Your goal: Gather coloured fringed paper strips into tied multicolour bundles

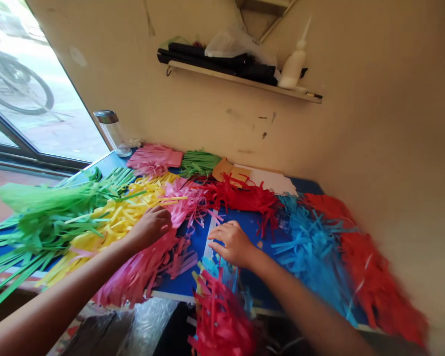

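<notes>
At the far left of the blue table [244,221], green fringed tissue paper [55,210] spreads beside yellow fringed tissue paper [114,217]. Next, the left hand [155,225] hovers over pink fringed tissue paper [141,272], fingers curled; whether it grips anything cannot be told. A white strip [212,225] lies between the hands. The right hand [233,241] has thumb and bent fingers parted, with nothing visible between them, just above a red-and-blue fringed garland [222,316] hanging over the front edge. Farther right lie blue fringed tissue paper [313,247] and orange-red fringed tissue paper [378,269].
</notes>
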Available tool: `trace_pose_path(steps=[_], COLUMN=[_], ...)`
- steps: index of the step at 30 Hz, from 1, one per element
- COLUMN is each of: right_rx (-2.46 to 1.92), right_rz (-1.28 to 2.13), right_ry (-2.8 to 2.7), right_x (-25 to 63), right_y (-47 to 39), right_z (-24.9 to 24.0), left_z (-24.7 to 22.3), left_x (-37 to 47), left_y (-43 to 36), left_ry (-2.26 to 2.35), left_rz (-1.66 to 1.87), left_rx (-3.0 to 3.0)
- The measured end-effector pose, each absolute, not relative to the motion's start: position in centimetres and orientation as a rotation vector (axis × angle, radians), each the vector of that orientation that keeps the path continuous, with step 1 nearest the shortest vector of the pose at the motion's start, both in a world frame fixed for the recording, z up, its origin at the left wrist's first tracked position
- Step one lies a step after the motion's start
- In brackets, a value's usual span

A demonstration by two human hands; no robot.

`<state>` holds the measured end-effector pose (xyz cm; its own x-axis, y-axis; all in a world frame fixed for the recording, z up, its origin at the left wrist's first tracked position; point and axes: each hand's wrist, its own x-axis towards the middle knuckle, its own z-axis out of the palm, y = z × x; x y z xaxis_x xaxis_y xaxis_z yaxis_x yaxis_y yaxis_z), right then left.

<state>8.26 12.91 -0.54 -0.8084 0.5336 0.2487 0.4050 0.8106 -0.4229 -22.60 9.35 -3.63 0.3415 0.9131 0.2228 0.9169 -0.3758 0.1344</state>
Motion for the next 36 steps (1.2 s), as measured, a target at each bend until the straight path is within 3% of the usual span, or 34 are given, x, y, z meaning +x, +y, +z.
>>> trace_pose_path(steps=[11,36], right_rx=[-0.705,-0.677], right_rz=[0.578,0.365], right_ry=[-2.684,-2.775], right_x=[5.2,-1.8], right_y=[12.8,12.7], right_z=[-3.1,-2.4], left_z=[-3.4,-1.5], left_x=[-22.0,-24.0], left_y=[9.2,8.9], left_ry=[-1.781,-2.130], left_rz=[-0.370,-0.907], left_rx=[-2.562,-2.333])
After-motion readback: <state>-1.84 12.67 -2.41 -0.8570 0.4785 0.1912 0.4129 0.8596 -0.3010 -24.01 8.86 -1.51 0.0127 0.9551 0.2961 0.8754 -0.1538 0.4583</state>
